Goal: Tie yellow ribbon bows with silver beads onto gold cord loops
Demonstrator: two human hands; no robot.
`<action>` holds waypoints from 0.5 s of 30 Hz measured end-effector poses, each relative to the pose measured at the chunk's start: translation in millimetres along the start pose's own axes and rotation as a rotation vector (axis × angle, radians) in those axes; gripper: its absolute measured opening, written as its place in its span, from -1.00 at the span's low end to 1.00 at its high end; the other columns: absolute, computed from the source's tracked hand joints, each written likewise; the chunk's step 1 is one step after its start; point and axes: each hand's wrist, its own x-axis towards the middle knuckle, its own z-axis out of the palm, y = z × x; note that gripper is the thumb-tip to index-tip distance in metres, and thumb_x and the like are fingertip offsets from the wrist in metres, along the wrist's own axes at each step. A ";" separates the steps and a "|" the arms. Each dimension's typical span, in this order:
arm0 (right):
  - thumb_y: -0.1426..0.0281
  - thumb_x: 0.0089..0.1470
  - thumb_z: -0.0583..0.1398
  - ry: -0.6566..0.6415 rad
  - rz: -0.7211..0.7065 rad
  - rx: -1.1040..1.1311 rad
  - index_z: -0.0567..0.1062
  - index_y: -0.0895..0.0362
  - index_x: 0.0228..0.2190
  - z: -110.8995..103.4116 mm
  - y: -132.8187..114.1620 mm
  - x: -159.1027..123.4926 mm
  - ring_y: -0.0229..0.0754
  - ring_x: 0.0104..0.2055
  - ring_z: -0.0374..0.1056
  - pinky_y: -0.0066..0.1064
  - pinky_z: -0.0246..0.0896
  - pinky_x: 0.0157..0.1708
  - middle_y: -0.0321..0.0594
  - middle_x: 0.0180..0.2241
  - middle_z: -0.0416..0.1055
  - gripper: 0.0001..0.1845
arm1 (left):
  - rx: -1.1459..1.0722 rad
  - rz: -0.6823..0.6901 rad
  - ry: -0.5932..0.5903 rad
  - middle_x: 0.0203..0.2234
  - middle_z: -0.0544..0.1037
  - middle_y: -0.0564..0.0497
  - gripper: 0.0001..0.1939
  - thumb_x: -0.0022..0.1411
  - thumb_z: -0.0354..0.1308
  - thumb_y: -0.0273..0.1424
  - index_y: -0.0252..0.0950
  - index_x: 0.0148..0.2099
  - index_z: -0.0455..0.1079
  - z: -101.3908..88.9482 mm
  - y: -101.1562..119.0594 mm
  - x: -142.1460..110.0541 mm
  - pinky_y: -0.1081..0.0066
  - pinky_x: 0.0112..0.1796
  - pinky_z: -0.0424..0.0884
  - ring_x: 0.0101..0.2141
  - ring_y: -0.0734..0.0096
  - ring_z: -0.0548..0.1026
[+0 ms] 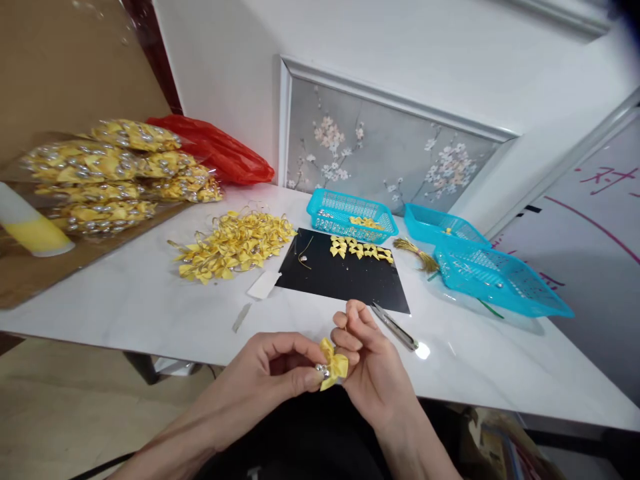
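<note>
My left hand pinches a yellow ribbon bow with small silver beads at its centre, held just off the table's front edge. Close beside the bow, my right hand has its thumb and fingers pressed together; whatever lies between them is too small to make out. Beyond the hands is a black mat, with several yellow bows lined up along its far side. A thin cord with a silver bead rests on the mat's left part. Thread snips lie right of my right hand.
A heap of finished yellow bows lies left of the mat. Bagged bows are stacked far left near a red plastic bag. Blue baskets stand behind and to the right. A cord bundle lies between them.
</note>
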 end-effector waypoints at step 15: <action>0.30 0.18 0.22 -0.073 -0.156 -0.377 0.30 0.10 -0.43 5.4 5.8 -3.8 -0.49 -0.66 -0.05 -0.62 -0.10 -0.68 -0.45 -0.52 0.25 -0.77 | -0.038 0.125 -0.211 -0.20 0.47 -0.02 -0.96 0.16 0.27 -0.42 -0.27 -0.31 0.52 -1.3 6.6 -1.4 0.41 -0.20 0.33 -0.21 0.35 0.43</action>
